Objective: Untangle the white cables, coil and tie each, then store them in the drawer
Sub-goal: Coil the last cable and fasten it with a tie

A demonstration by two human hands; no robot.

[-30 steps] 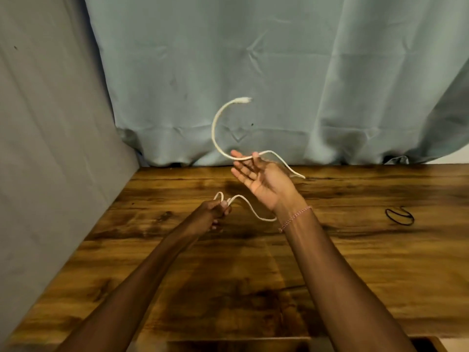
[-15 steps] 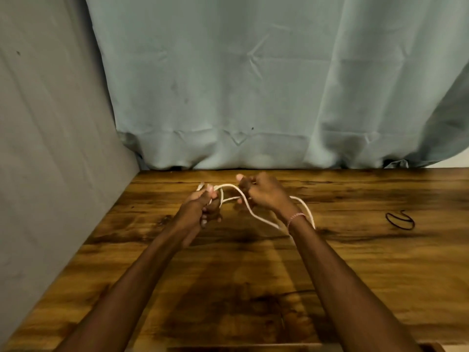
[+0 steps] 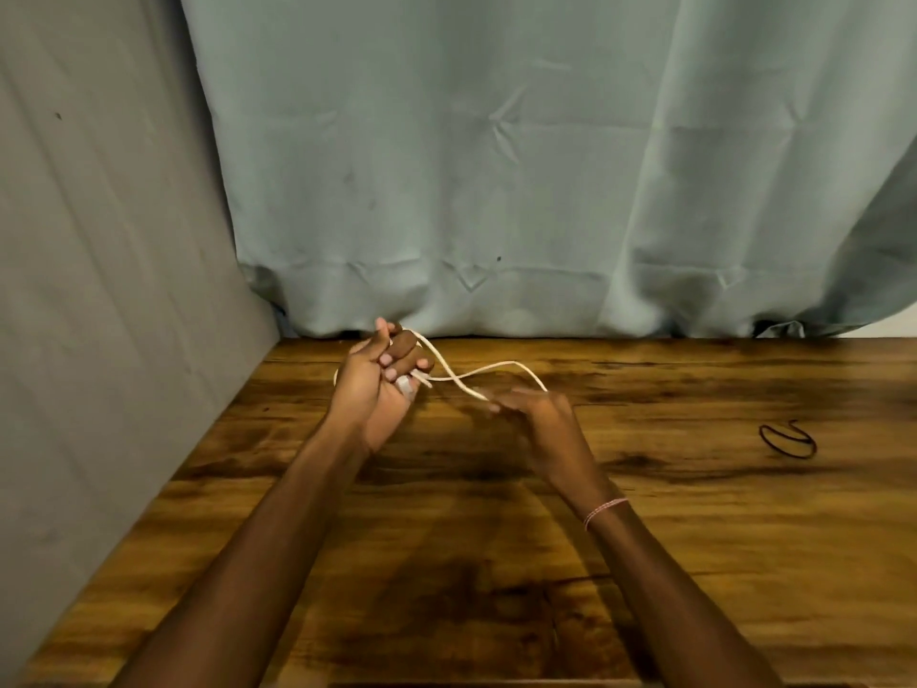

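Note:
A thin white cable point(image 3: 449, 373) runs between my two hands above the wooden table point(image 3: 694, 538). My left hand point(image 3: 379, 389) is raised near the back left of the table, its fingers curled round cable loops, with a white plug end showing under the fingers. From there two strands cross in the air and lead right to my right hand point(image 3: 538, 414), which pinches the cable at its blurred fingertips. A black hair tie point(image 3: 788, 440) lies on the table at the right.
A grey-green curtain point(image 3: 496, 166) hangs behind the table's far edge. A grey wall point(image 3: 99, 290) borders the table on the left. A dark strip at the bottom edge of the view may be the drawer.
My hands have drawn apart: the left rose slightly with the loops around its fingers, the right moved right and down, pulling the cable out into two crossed strands.

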